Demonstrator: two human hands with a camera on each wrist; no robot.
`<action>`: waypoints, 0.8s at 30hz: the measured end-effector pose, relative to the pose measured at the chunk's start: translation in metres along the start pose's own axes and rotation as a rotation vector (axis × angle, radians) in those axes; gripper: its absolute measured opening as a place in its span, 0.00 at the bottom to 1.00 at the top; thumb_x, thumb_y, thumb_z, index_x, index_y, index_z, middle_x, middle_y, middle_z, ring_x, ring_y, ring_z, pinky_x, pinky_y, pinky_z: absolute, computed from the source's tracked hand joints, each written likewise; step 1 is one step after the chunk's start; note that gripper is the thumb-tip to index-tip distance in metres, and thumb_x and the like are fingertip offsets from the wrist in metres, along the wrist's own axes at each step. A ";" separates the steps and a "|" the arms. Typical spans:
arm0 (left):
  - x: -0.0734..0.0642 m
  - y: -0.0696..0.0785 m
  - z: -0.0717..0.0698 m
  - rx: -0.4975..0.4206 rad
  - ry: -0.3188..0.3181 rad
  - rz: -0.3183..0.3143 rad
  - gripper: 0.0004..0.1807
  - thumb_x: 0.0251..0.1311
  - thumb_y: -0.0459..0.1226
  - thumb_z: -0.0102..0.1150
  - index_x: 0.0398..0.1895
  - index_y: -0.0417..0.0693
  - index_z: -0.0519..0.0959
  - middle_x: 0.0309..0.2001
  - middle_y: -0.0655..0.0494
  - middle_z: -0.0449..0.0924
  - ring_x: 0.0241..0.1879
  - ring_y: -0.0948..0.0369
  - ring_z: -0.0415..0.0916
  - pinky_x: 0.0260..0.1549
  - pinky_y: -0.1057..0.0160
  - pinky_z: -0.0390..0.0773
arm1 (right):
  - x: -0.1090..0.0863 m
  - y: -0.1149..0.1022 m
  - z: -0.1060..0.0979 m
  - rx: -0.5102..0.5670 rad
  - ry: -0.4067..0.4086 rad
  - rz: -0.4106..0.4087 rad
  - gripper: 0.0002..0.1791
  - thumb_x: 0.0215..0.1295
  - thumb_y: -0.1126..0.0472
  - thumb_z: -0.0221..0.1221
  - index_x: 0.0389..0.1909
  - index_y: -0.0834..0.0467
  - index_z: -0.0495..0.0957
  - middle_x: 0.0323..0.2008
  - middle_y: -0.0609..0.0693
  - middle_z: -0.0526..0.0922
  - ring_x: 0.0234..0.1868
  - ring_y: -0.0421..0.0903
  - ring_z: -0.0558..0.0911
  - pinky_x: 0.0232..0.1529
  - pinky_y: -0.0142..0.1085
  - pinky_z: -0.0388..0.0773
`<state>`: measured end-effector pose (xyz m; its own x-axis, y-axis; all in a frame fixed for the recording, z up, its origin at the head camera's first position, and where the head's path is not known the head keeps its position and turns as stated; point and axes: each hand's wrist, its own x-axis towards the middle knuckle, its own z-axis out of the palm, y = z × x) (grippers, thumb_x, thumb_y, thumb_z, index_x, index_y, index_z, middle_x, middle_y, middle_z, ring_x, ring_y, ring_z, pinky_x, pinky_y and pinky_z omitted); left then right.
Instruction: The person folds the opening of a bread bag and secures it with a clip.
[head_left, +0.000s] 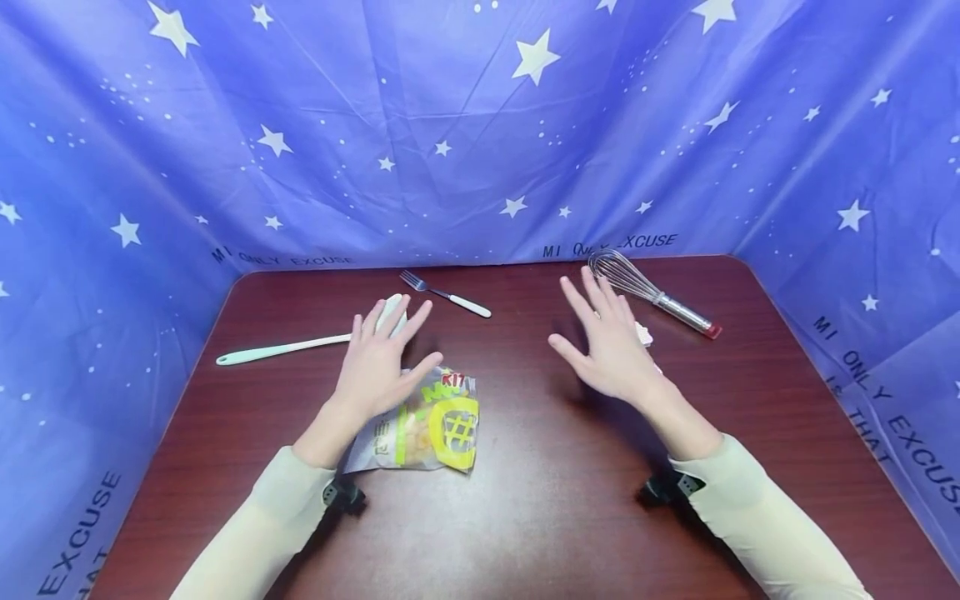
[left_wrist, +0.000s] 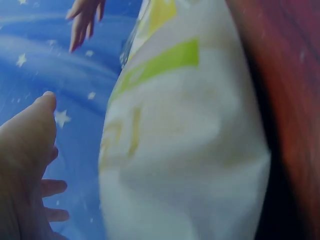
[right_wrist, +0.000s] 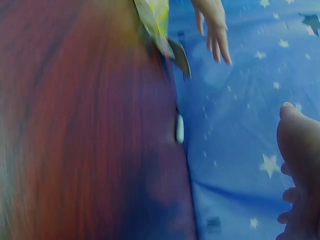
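My left hand (head_left: 375,371) hovers with its fingers spread and holds nothing. In the head view it overlaps a corner of a plastic food bag (head_left: 438,425) with yellow and green print. Behind its fingers shows the pale head of a spatula (head_left: 277,351) with a mint-green handle. The bag (left_wrist: 185,125) looms large in the left wrist view, beside the thumb. My right hand (head_left: 611,350), likewise spread and holding nothing, is nearest to a small white object (head_left: 643,335) that it mostly hides. A metal whisk (head_left: 641,283) with a red handle end lies just beyond its fingertips.
A fork (head_left: 453,300) with a white handle lies near the back edge of the dark red wooden table (head_left: 525,533). Blue star-printed cloth (head_left: 450,100) hangs behind the table and along both sides.
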<state>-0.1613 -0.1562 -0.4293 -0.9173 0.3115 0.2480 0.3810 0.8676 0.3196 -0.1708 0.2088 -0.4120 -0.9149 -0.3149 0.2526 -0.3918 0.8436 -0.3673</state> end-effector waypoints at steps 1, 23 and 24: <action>0.001 0.003 0.002 -0.015 0.003 0.015 0.42 0.70 0.63 0.56 0.84 0.67 0.61 0.83 0.48 0.61 0.83 0.38 0.52 0.78 0.26 0.51 | 0.001 -0.005 0.003 0.001 -0.007 -0.013 0.47 0.75 0.41 0.60 0.87 0.48 0.50 0.88 0.57 0.42 0.87 0.66 0.44 0.82 0.70 0.43; -0.004 0.024 0.026 -0.129 -0.138 0.119 0.25 0.73 0.42 0.60 0.68 0.39 0.80 0.60 0.45 0.87 0.63 0.46 0.82 0.69 0.47 0.77 | -0.001 -0.086 0.080 0.121 -0.175 -0.186 0.41 0.74 0.42 0.62 0.77 0.64 0.68 0.67 0.61 0.82 0.68 0.57 0.81 0.70 0.51 0.78; -0.004 0.023 0.027 -0.137 -0.149 0.110 0.25 0.73 0.41 0.59 0.68 0.39 0.80 0.61 0.44 0.87 0.63 0.46 0.82 0.69 0.47 0.77 | 0.000 -0.088 0.082 0.122 -0.163 -0.194 0.39 0.74 0.43 0.63 0.75 0.64 0.71 0.62 0.60 0.85 0.64 0.56 0.83 0.66 0.50 0.80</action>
<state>-0.1523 -0.1270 -0.4481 -0.8726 0.4636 0.1539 0.4823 0.7678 0.4217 -0.1444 0.0993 -0.4534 -0.8215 -0.5393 0.1854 -0.5608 0.7052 -0.4337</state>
